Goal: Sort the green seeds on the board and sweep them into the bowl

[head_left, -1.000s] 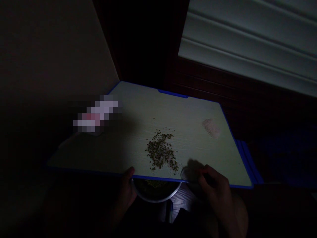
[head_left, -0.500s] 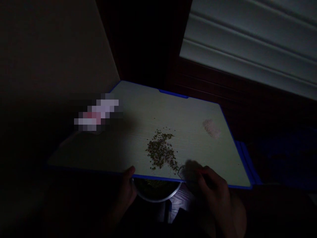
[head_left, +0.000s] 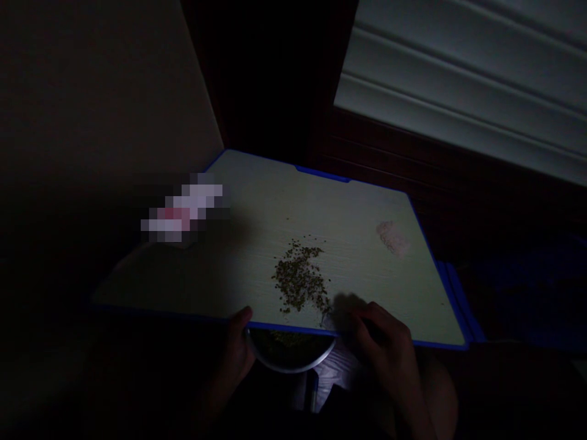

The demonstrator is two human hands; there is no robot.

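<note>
Cutting board (head_left: 330,208) with pale wood-grain plastic-looking top and thin blue rim, a short raised blue tab at the middle of the far edge, tilted in view, long axis running left to right. Crumbled dried herb (head_left: 299,276) sits in a loose flaky pile of green-brown bits near the middle toward the near edge, a few stray specks around it; the pile is elongated, long axis running from far to near and leaning slightly to the right, its lower end just short of the near blue rim. Steel bowl (head_left: 291,365) with thin curved rim sits below that near edge, partly under the board, with greenish crumbled stuff (head_left: 287,348) inside. Left hand (head_left: 235,351) is at the near edge just left of the bowl, thumb over the blue rim, the rest in shadow, so the grip can't be told. Right hand (head_left: 383,348) is at the near edge right of the pile, fingers curled and close to the lower end of the pile; whether they hold anything is too dark to tell. Pinkish powder smear (head_left: 392,238) lies toward the right side, well apart from the pile. Pixelated blurred object (head_left: 183,211) lies at the left, on the board's far-left part. Wide stretch of board surface lies between the pile and the far edge.
</note>
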